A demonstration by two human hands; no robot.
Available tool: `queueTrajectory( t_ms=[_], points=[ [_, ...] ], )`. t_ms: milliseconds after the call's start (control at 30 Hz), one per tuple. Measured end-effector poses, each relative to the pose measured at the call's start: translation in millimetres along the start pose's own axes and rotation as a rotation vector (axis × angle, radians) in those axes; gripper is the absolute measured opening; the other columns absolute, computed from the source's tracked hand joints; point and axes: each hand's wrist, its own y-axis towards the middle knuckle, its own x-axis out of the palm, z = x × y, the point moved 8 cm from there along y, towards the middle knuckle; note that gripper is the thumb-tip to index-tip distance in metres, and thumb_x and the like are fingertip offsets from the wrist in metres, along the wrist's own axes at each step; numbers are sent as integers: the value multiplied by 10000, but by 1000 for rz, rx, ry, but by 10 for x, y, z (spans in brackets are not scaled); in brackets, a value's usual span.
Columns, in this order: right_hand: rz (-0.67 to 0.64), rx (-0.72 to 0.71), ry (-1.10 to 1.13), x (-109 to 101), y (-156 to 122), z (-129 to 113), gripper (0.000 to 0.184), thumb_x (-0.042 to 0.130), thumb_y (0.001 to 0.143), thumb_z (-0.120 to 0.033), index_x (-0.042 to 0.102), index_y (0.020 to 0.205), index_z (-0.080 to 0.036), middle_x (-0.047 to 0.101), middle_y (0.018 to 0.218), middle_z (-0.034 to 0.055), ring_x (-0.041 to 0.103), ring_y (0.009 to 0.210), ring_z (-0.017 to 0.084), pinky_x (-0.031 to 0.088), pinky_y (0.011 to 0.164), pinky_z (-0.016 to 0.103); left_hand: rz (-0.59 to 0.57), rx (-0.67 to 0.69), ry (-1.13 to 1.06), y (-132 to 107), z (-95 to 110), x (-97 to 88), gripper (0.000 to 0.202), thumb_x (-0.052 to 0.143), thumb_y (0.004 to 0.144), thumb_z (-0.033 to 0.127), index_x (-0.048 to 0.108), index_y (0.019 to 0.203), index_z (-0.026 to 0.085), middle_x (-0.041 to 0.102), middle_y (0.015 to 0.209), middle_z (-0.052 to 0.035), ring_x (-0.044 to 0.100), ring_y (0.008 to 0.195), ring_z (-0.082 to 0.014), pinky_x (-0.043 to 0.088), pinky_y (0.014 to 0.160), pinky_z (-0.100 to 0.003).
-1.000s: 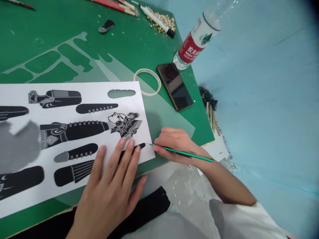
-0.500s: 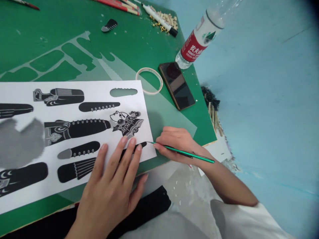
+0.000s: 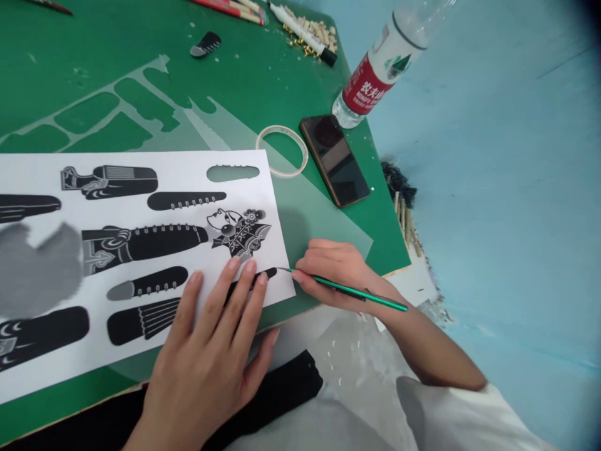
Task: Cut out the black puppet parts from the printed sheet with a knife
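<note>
A white paper sheet (image 3: 183,326) printed with black-and-grey puppet-like figure parts lies on the green table. My left hand (image 3: 211,338) rests flat on it, fingers spread, partly covering a narrow black shape (image 3: 270,274) near the right edge. Pinched in my right hand (image 3: 333,272) is a slim green craft knife (image 3: 359,292). Its thin tip meets the paper at the end of that black shape. Toward the sheet's upper right, one elongated shape (image 3: 233,172) has been cut out, and a translucent surface shows through the hole.
Translucent plastic sheeting (image 3: 323,232) lies beneath the paper. Behind it are a tape roll (image 3: 304,153), a phone (image 3: 335,160) and a water bottle (image 3: 369,84). A marker (image 3: 303,31) and a loose black cut-out piece (image 3: 206,44) lie farther back. A blue wall (image 3: 507,188) borders the right side.
The view has shifted very slightly. Both hands keep nearly the same place on the paper, and the knife's rear end sits marginally farther right.
</note>
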Motion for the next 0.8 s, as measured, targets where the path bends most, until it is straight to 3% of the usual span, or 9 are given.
queueTrajectory(
  t_ms=[400,667,800],
  points=[
    [29,7,-26,-6,1,-68,288,546,1108,-219,571,821,-207,534,689,-21,413,655,143,356,624,288,7,-3,0,26,2,-8,606,587,1071,375,528,1579,49,536,1643,-177,499,1547,-371,229,1370,-559],
    [115,348,-54,75,-112,-153,327,517,1125,-278,526,803,-221,508,697,-33,445,659,135,373,645,283,8,-26,78,78,138,-40,658,569,1080,413,514,1569,-25,534,1617,-242,536,1502,-435,253,1343,-579],
    [168,504,-46,125,-145,-200,378,490,1127,-256,454,752,-224,455,682,-41,432,628,122,356,626,282,-14,-20,67,129,109,-59,614,562,1088,416,547,1565,30,541,1619,-218,581,1472,-403,279,1326,-539]
  ],
)
